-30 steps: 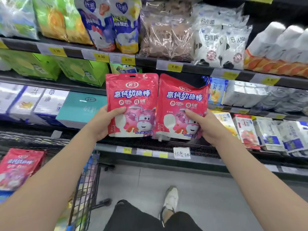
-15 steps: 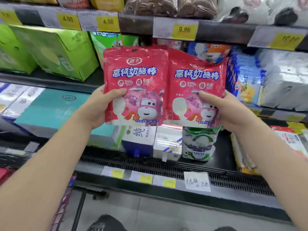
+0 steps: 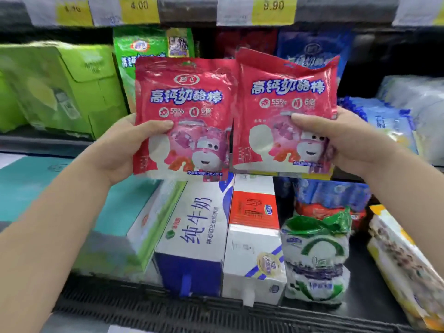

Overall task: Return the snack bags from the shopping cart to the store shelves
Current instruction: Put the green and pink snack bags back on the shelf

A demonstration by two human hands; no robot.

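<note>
Left hand and right hand each pinch a red snack bag by its side edge; pouches look light, soft and glossy, so probably slippery.

I've got two red snack bags up front, side by side, both upright w/ cartoon print facing me. Left bag sits straight; right bag tilts slightly, its edge overlapping the left one.

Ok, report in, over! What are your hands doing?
Left hand grips one red snack bag. Right hand grips the other. Both at shelf front; green bag behind.
</note>
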